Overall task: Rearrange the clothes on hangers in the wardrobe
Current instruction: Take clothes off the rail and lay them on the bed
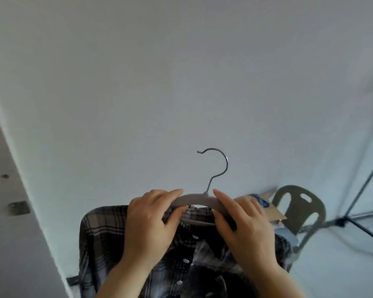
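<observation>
A grey hanger (199, 200) with a metal hook pointing up carries a dark plaid shirt (103, 237) with white snap buttons. My left hand (151, 224) grips the hanger's left shoulder, fingers over the top and thumb under it at the collar. On the right shoulder of the hanger my right hand (241, 224) holds the same way. The hanger is held up in front of a plain white wall, with its hook free of any rail. The shirt hangs down below my hands and runs out of the frame.
A wardrobe panel (7, 211) with a metal hinge plate stands at the left edge. At the right are a grey plastic chair (299, 209) with a cardboard box (271, 209) on it, and a black tripod stand (353, 211).
</observation>
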`<state>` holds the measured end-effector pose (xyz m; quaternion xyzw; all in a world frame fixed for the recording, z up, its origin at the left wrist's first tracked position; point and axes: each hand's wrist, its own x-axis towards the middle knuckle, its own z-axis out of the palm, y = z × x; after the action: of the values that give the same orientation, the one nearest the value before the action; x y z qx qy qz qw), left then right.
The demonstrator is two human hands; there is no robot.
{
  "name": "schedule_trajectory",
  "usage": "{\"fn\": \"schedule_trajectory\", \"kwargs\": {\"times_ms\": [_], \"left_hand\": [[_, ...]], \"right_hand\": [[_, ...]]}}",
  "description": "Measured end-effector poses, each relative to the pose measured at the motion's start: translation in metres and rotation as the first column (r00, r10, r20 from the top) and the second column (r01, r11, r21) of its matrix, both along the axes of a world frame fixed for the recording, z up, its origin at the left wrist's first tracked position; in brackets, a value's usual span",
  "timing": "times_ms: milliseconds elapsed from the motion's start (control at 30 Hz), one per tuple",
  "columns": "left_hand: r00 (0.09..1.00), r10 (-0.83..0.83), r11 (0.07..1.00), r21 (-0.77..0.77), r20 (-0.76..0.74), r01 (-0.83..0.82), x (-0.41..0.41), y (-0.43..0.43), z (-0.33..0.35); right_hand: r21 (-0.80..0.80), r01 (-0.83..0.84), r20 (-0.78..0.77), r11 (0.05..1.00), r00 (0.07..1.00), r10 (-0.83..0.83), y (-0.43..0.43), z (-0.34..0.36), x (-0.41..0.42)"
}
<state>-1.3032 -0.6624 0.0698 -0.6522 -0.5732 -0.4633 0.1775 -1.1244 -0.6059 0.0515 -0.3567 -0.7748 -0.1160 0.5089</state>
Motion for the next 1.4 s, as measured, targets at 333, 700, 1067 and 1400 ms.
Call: {"fn": "schedule_trajectory", "kwargs": {"times_ms": [333,700,1067,1400], "left_hand": [[0.887,-0.460,0.880,-0.158,-0.049,0.448,0.167,0.076,-0.020],[0.642,-0.764,0.621,-0.191,0.068,0.760,0.409,0.076,-0.053],[0.453,-0.880,0.428,-0.177,0.139,0.886,0.633,0.047,-0.079],[0.338,-0.923,0.321,-0.113,0.182,0.940,0.756,0.087,-0.111]], "right_hand": [[-0.024,0.596,0.044,0.803,0.803,-0.595,-0.038,-0.002,0.203],[0.030,0.834,0.022,0.551,0.551,-0.834,-0.126,-0.022,0.402],[-0.061,0.954,0.063,0.292,0.296,-0.953,-0.185,-0.046,0.585],[-0.135,0.975,0.093,0.178,0.191,-0.977,-0.158,-0.069,0.685]]}}
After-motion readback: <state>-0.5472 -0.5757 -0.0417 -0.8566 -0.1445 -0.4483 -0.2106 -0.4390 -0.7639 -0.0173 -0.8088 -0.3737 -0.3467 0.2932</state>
